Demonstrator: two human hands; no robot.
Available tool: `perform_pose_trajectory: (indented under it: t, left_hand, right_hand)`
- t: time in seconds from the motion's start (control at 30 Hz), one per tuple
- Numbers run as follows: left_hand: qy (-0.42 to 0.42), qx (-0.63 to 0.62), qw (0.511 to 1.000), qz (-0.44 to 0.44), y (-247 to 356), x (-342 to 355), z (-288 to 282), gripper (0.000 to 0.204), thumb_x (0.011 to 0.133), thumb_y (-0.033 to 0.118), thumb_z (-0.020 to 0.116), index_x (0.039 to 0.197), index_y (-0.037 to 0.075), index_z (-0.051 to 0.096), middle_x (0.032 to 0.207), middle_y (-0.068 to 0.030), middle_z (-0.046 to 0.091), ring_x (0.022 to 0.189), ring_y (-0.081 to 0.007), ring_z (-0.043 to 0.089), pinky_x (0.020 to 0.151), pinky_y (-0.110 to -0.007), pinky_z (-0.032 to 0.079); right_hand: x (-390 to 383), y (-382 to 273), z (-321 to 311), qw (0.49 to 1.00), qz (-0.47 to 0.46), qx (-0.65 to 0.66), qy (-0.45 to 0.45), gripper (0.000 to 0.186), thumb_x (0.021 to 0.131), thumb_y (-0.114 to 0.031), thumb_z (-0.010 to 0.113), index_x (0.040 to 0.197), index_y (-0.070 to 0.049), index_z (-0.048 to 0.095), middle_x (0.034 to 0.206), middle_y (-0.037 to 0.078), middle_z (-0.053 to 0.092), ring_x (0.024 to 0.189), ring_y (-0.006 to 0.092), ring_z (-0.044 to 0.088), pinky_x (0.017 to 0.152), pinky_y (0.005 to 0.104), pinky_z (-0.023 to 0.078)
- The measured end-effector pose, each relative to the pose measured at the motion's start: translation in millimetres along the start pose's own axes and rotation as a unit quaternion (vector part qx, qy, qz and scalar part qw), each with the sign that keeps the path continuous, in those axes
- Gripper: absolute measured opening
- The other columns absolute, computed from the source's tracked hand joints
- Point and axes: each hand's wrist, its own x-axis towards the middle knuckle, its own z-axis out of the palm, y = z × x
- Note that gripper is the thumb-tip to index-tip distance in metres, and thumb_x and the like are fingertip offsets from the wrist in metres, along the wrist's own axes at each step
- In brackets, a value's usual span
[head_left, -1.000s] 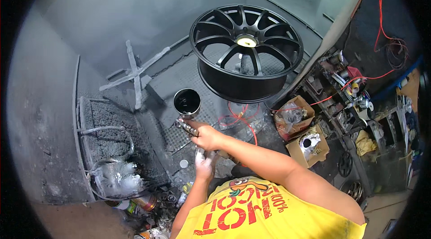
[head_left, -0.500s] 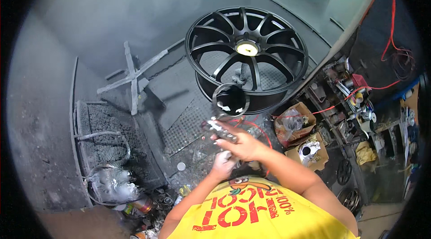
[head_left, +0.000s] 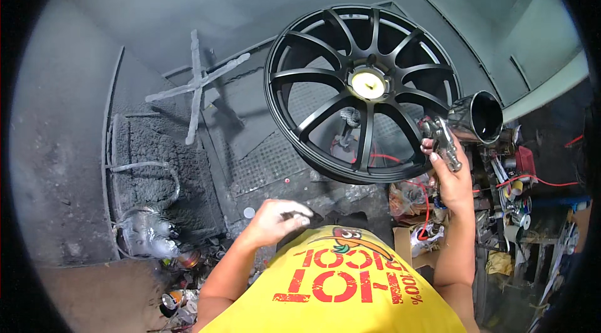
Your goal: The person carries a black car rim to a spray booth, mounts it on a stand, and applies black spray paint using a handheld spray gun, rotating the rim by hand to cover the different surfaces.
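My right hand is closed around a metal spray gun with a dark, shiny paint cup. It holds the gun at the lower right rim of a matte black alloy wheel; whether they touch I cannot tell. Multiple slim spokes run out from the wheel's hub, where a pale yellow round piece sits. Close to my yellow shirt, my left hand is loosely open with nothing visible in it. Its fingertips look greyish.
A paint-crusted cross-shaped stand is left of the wheel. Nearer lie a rough, coated panel and a silvery lump. A red hose hangs below the gun. Cluttered shelves line the right side.
My right hand has carried the spray gun rightward, from in front of the wheel to its right rim. The left hand has come away from the gun and moved left. The view has shifted.
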Motion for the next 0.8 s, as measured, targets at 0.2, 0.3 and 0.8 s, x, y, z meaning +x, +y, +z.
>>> perform_pose_trajectory:
  t: [0.2, 0.3, 0.8]
  left_hand:
    - [0.161, 0.175, 0.957, 0.164, 32.1, 49.8, -32.6, 0.011, 0.081, 0.009, 0.075, 0.091, 0.006, 0.073, 0.081, -0.0105, 0.070, 0.071, -0.0284, 0.066, 0.066, -0.037, 0.052]
    - [0.176, 0.272, 0.922, 0.213, 27.9, 77.1, -53.4, 0.017, 0.076, 0.006, 0.077, 0.092, 0.008, 0.073, 0.080, -0.0077, 0.069, 0.072, -0.0279, 0.063, 0.068, -0.039, 0.048]
    - [0.054, 0.447, 0.879, 0.157, 40.0, 201.2, -85.3, 0.051, 0.079, 0.027, 0.076, 0.120, 0.001, 0.062, 0.090, -0.0162, 0.072, 0.090, -0.0310, 0.069, 0.088, -0.042, 0.048]
  right_hand:
    - [-2.8, -7.9, 17.1, 0.986, 0.113, 0.068, -0.107, 0.065, 0.093, -0.004, 0.062, 0.152, -0.003, 0.035, 0.114, 0.009, 0.066, 0.094, 0.0129, 0.065, 0.059, 0.0207, 0.052]
    - [-9.5, -22.0, 39.3, 0.969, 0.153, 0.101, -0.164, 0.062, 0.094, 0.001, 0.059, 0.152, -0.001, 0.035, 0.122, 0.012, 0.065, 0.109, 0.0156, 0.063, 0.070, 0.0225, 0.054]
    - [27.9, -19.3, 91.5, 0.984, 0.118, 0.052, -0.121, 0.052, 0.094, -0.001, 0.063, 0.144, 0.001, 0.048, 0.106, 0.008, 0.068, 0.098, 0.0134, 0.063, 0.089, 0.0266, 0.049]
